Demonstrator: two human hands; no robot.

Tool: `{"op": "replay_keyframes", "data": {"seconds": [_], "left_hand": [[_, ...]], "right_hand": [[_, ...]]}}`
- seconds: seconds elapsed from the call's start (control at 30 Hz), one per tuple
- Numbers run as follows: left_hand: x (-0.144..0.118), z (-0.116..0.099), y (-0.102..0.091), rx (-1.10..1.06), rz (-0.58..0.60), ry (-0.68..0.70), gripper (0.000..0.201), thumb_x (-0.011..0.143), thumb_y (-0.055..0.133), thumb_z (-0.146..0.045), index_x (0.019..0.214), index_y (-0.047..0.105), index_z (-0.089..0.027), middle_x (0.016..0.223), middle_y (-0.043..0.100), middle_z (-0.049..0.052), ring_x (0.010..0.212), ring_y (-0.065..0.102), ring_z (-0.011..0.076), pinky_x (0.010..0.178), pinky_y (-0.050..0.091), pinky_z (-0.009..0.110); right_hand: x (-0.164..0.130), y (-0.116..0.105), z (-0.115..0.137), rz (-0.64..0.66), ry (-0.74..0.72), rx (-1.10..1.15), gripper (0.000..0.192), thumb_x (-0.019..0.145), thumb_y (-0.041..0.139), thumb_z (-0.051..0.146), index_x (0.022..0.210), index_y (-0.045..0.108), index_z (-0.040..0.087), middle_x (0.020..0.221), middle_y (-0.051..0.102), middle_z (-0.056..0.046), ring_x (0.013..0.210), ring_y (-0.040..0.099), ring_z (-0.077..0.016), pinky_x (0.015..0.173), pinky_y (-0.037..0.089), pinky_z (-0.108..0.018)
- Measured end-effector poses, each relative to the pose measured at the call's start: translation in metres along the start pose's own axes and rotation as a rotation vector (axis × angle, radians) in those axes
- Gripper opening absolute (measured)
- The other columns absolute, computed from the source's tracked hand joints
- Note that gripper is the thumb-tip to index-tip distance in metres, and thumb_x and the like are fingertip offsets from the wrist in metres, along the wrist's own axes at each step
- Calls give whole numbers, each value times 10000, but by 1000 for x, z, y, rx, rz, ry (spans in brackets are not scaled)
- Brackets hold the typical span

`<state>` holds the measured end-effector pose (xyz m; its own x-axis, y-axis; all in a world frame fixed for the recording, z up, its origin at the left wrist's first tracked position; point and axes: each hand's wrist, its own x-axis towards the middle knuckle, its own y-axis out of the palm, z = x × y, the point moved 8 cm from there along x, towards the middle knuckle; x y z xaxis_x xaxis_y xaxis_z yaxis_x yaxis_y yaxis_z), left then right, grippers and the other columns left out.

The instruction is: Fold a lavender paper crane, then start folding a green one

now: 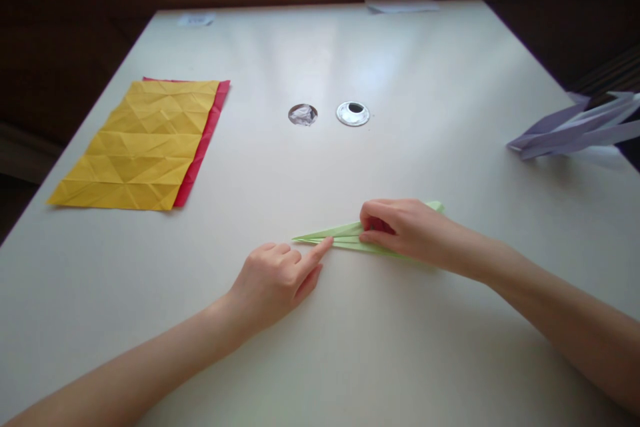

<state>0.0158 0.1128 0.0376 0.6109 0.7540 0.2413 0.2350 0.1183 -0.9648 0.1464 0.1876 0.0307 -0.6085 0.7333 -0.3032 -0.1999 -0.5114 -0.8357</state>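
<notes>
A light green folded paper (335, 235), long and pointed to the left, lies flat on the white table (320, 360). My right hand (400, 227) rests on its right part, fingers curled and pressing the folds down. My left hand (277, 280) is mostly closed, with its index finger stretched out and its tip touching the paper's lower edge near the pointed end.
A creased yellow sheet (143, 143) lies over a red sheet (205, 140) at the left. Two round cable holes (303, 114) (353, 113) sit mid-table. Folded lilac paper (575, 130) hangs off the right edge. Small white papers (403, 6) lie at the far edge.
</notes>
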Motion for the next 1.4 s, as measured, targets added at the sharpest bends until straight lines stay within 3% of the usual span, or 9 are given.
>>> {"op": "replay_keyframes", "data": {"seconds": [0.3,0.47,0.63,0.8,0.93,1.23,1.4], "left_hand": [[5,0,4,13,66,19,352,885,407,-241,1224,495,-218,488,544,-61,461,528,106,467,311,232],[5,-3,2,101,46,43,359,885,410,-240,1233,493,-206,462,509,-55,435,494,104,451,289,226],[3,-5,1,131,33,48,387,874,424,-215,1258,468,-204,446,482,-61,425,477,106,449,293,227],[3,-5,1,132,28,28,380,851,452,-201,1228,501,-197,461,492,-50,431,483,109,446,291,233],[3,-6,1,136,32,25,387,837,472,-199,1222,509,-188,467,494,-48,430,482,117,442,284,241],[1,-5,1,125,17,16,394,836,456,-187,1228,496,-192,465,487,-52,431,473,108,438,275,228],[1,-5,1,109,17,20,379,843,453,-200,1219,502,-188,475,500,-47,441,482,107,445,287,227]], "right_hand": [[-2,-3,5,-6,-35,-5,137,824,477,257,698,466,202,672,539,44,584,464,-87,523,310,-201],[-5,-4,24,-20,-260,57,212,865,383,171,900,590,205,846,564,-16,648,502,-91,580,363,-213],[-18,1,41,-9,-431,-97,339,876,354,117,1113,554,253,895,543,-41,737,517,-126,628,411,-246],[-33,8,51,-86,-446,-379,326,795,440,66,1093,547,143,948,562,-103,810,526,-193,693,455,-337],[-42,17,53,-161,-435,-537,240,784,468,102,994,579,134,1014,567,-131,893,525,-253,751,445,-413],[-57,12,49,-285,-367,-530,165,790,529,221,937,596,190,944,610,-123,898,542,-290,749,430,-426],[-48,-12,55,-283,-326,-433,148,848,460,205,884,602,190,754,606,-56,674,558,-196,600,420,-332]]}}
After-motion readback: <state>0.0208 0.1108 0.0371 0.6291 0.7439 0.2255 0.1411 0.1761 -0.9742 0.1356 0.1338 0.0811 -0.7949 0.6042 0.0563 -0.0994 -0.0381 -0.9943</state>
